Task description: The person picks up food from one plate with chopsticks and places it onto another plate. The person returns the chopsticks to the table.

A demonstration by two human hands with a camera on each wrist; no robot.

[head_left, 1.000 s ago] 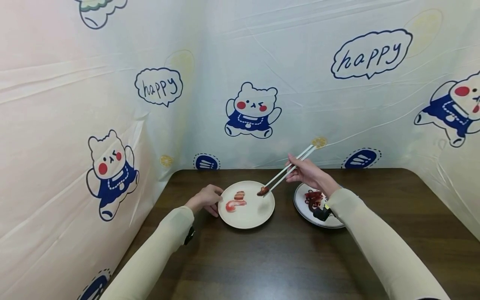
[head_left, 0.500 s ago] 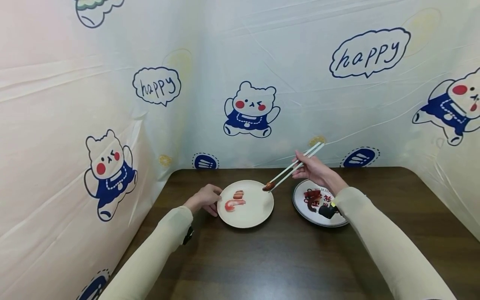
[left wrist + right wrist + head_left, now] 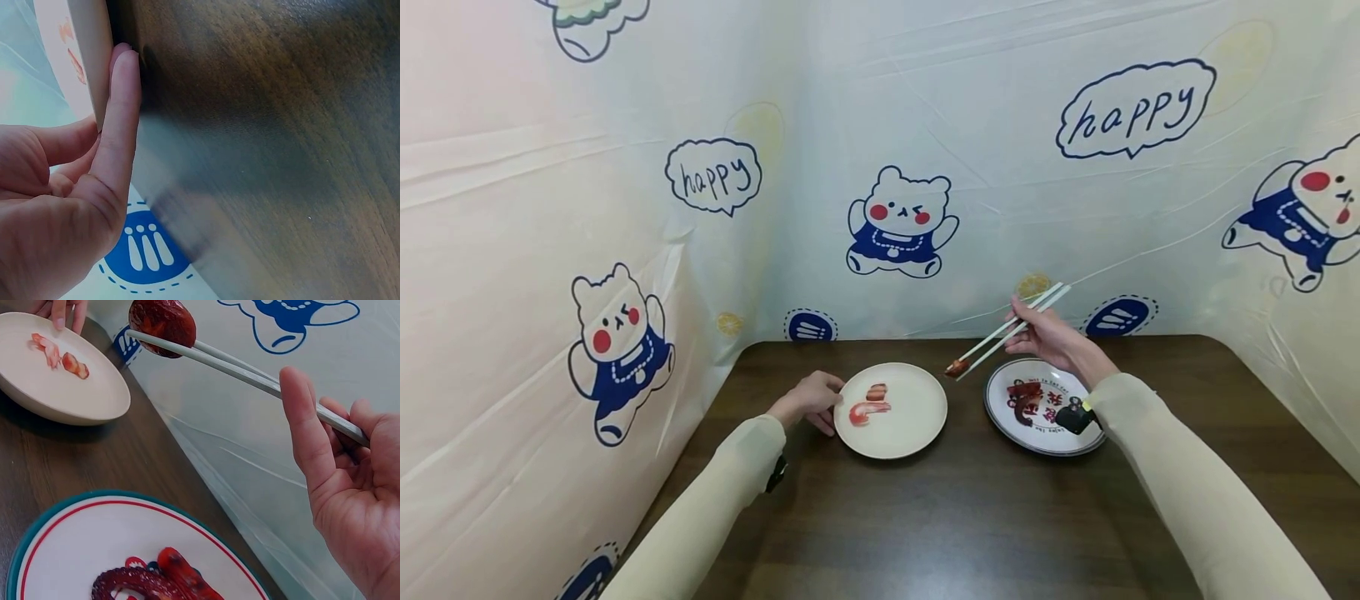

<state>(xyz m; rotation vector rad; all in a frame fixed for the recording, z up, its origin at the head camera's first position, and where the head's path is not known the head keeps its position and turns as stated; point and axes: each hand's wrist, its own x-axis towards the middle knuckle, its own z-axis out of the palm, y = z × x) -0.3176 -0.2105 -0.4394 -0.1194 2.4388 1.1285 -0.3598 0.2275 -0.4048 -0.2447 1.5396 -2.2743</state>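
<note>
My left hand (image 3: 812,400) pinches the left rim of a cream plate (image 3: 917,421), thumb at the edge and fingers underneath. On that plate lie a pink shrimp (image 3: 868,409) and a small striped reddish piece (image 3: 877,392). With my right hand (image 3: 1051,337) I hold a pair of pale chopsticks (image 3: 234,372), whose tips clasp a glossy dark-red food piece (image 3: 164,326) in the air, just right of the cream plate. A white plate (image 3: 69,544) with printed lettering stands below my right wrist. It bears a curled, tentacle-like piece (image 3: 125,579) and a reddish stick-shaped piece (image 3: 184,570).
Both plates stand on a dark brown wooden table (image 3: 880,525), toward its far edge. A pale curtain (image 3: 820,167) printed with cartoon bears hangs behind and to the left. A black wrist device (image 3: 1075,416) overlaps the lettered plate in the head view.
My right hand has moved to the right, carrying the chopsticks and the dark-red piece from over the cream plate to beyond its right rim. My left hand stays at its rim.
</note>
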